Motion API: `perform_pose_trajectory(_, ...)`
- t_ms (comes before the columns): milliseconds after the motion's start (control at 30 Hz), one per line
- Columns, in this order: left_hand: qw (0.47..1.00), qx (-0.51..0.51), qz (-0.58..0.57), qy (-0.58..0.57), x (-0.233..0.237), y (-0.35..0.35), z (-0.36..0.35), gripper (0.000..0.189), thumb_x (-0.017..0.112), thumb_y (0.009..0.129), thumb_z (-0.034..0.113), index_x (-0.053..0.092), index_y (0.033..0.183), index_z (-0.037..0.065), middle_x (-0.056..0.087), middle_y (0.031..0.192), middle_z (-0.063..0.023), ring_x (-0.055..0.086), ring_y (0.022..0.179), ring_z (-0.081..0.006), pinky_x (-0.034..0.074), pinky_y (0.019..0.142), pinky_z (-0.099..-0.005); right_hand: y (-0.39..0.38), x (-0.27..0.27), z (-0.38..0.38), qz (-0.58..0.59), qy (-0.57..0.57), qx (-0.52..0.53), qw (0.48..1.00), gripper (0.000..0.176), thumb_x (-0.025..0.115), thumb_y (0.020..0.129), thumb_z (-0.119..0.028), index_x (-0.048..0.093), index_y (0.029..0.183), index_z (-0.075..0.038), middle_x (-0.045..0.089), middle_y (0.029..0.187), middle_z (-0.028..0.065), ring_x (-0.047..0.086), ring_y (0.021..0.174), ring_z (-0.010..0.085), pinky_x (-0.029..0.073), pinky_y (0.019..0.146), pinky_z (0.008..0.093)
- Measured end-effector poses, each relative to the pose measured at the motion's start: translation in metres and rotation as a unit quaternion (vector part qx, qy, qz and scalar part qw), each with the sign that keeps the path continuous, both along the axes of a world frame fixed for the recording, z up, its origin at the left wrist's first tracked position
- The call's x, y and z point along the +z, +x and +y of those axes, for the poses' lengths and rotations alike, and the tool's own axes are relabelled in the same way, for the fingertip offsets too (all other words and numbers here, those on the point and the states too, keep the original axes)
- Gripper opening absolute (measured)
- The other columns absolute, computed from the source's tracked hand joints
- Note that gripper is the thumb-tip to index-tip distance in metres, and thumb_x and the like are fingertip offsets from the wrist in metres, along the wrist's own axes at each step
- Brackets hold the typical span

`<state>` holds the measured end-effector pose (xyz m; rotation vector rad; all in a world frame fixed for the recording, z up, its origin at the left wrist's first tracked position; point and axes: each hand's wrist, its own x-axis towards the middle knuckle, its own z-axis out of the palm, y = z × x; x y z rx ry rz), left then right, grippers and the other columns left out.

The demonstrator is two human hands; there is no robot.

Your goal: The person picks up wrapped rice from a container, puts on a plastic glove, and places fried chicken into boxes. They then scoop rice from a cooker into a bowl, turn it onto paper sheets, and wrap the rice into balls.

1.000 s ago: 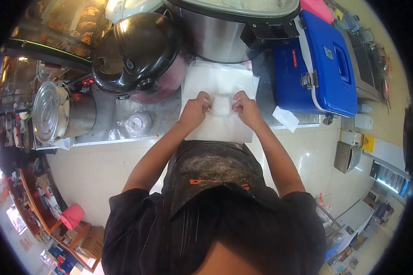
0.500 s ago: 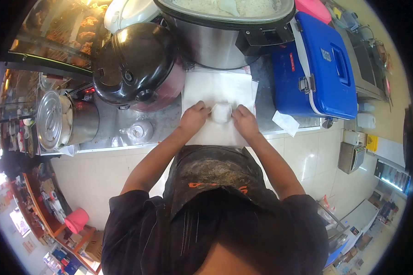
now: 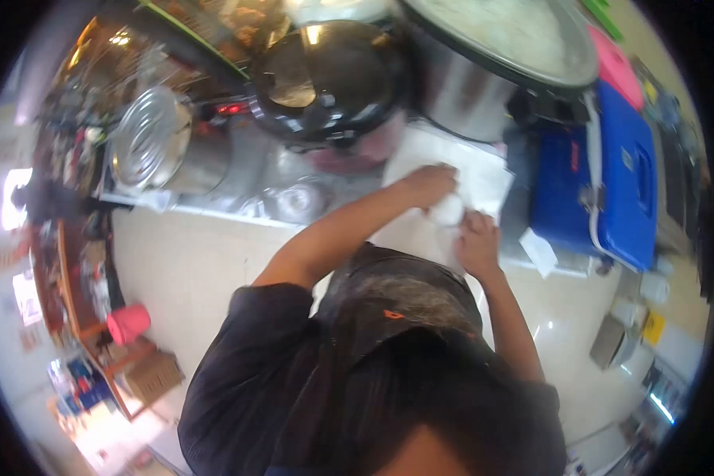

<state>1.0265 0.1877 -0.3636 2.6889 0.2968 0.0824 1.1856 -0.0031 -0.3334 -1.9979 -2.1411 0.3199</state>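
Observation:
A small rounded white bundle (image 3: 447, 210) lies over the white paper sheets (image 3: 485, 168) at the counter's front edge. My left hand (image 3: 432, 187) is closed at its upper left side, fingers curled against it. From the lower right, my right hand (image 3: 477, 236) pinches its edge with bent fingers. Motion blur hides the exact fingertip contact and what the bundle is made of.
A dark-lidded cooker (image 3: 333, 79) and a large pot of white rice (image 3: 492, 36) stand behind. The blue cooler box (image 3: 623, 170) is at right, near a loose paper piece (image 3: 538, 252). A steel pot (image 3: 202, 155) and a clear container (image 3: 297, 202) are at left.
The view has turned and shifted, so the counter items appear farther right and tilted. My hands have gone from level on both sides of the bundle to left hand above, right hand below.

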Motion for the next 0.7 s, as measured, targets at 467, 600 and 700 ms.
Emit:
perform_pose_trajectory(467, 0.982, 0.166, -0.034, -0.087, 0.130, -0.053, -0.045, 0.016, 0.062, 0.082, 0.007, 0.061, 0.098, 0.003, 0.070, 0.098, -0.0191, 0.069, 0.093, -0.0372, 0.053, 0.078, -0.0458, -0.035, 0.072, 0.025, 0.404, -0.043, -0.109, 0.907, 0.094, 0.088, 0.060, -0.007, 0.040, 0.141, -0.005, 0.065, 0.108, 0.0106, 0.063, 0.102, 0.0220, 0.050, 0.090, 0.0359)
perform_pose_trajectory(600, 0.941, 0.241, -0.049, -0.234, 0.139, -0.082, -0.065, 0.030, 0.066, 0.078, 0.004, 0.064, 0.108, 0.002, 0.070, 0.105, -0.0179, 0.068, 0.097, -0.0365, 0.054, 0.080, -0.0411, -0.071, 0.129, 0.035, 0.461, -0.093, -0.112, 0.875, 0.105, 0.086, 0.059, -0.004, 0.031, 0.149, -0.008, 0.060, 0.104, 0.0099, 0.062, 0.098, 0.0219, 0.050, 0.089, 0.0349)
perform_pose_trajectory(700, 0.887, 0.267, -0.159, -0.342, 0.147, -0.109, -0.084, 0.041, 0.070, 0.076, 0.005, 0.065, 0.116, 0.001, 0.072, 0.106, -0.0157, 0.070, 0.097, -0.0325, 0.054, 0.082, -0.0379, -0.085, 0.127, 0.041, 0.428, -0.076, -0.068, 0.898, 0.105, 0.085, 0.061, -0.002, 0.029, 0.149, -0.008, 0.058, 0.105, 0.0102, 0.061, 0.095, 0.0225, 0.050, 0.087, 0.0344)
